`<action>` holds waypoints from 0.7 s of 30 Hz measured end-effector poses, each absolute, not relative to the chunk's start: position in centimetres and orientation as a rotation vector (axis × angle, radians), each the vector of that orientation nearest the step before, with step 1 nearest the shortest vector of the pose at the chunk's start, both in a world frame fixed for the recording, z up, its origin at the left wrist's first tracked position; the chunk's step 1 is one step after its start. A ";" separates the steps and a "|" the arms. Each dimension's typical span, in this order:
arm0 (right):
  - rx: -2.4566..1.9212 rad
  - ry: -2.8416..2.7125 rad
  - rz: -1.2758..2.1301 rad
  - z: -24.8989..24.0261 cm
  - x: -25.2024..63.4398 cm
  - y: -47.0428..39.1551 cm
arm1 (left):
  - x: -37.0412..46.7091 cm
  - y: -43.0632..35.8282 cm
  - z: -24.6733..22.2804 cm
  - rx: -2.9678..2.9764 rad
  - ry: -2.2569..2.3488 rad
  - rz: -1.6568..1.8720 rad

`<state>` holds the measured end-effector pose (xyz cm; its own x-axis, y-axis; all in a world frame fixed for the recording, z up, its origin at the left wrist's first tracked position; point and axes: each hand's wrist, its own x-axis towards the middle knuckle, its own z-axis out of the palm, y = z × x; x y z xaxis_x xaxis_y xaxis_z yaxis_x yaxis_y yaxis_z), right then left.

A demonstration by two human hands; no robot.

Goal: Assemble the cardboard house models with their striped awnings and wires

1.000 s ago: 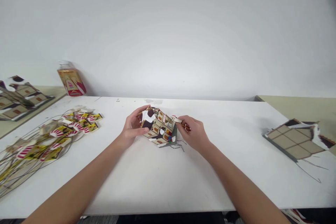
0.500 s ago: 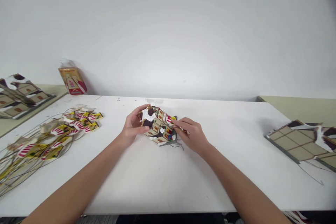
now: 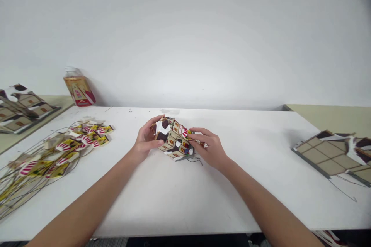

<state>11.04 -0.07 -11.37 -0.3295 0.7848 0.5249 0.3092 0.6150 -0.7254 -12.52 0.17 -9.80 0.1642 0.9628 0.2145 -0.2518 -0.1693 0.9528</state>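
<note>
A small model house (image 3: pixel 171 138) with a brown, snow-patched roof lies tilted on its side near the table's middle. My left hand (image 3: pixel 146 139) grips it around the roof end, thumb on the near side. At the house's front, my right hand (image 3: pixel 209 146) pinches a small shop-front piece with a red-and-white striped awning (image 3: pixel 184 132). That piece sits against the facade; my fingers hide much of it, so I cannot tell whether it is attached. Thin wires (image 3: pixel 197 159) trail from under the house.
A pile of striped awning pieces (image 3: pixel 87 139) with long wires covers the table's left. Other model houses stand at the far left (image 3: pixel 24 108) and right (image 3: pixel 330 152). A labelled bottle (image 3: pixel 79 87) leans by the wall at the back left.
My right fingers have shifted slightly left and spread a little over the awning piece. The house and my left hand stay almost where they were.
</note>
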 end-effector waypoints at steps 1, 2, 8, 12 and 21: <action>-0.873 -1.889 0.664 -11.4 11.0 0.0 | -12.5 0.2 -9.8 1.253 0.791 1.306; -0.876 -1.870 0.682 -11.4 10.9 0.0 | -12.5 0.2 -9.8 1.255 0.788 1.307; -0.931 -1.802 0.773 -11.3 10.7 0.1 | -12.3 0.3 -9.7 1.260 0.785 1.312; -0.916 -1.836 0.744 -11.3 10.8 0.1 | -12.3 0.2 -9.7 1.249 0.786 1.312; -1.019 -1.848 0.672 -11.4 10.9 -0.1 | -12.2 -0.2 -9.5 1.323 0.777 1.286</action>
